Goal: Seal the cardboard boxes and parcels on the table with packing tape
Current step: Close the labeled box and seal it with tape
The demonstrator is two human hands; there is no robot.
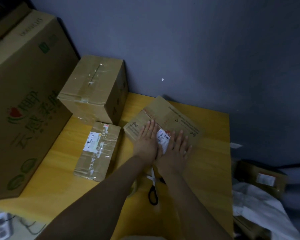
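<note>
1. My left hand [146, 142] and right hand [177, 153] lie flat with fingers straight, pressing the flat box [173, 116] at one o'clock on the table [213, 170].
2. The small box [97, 149] at nine o'clock and the taller box [93, 85] at eleven already carry tape.
3. I judge this one still needs sealing. The tape roll [134, 187] and scissors [153, 193] wait at six o'clock.

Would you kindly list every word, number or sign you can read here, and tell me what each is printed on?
"507 P802 170": shipping label on the taped parcel.
"72 815", partly hidden: barcode label on the flat box.
Scissors sign: same flat box; its small print is unreadable.
Green Chinese characters on the large carton: too blurred to read.
</note>
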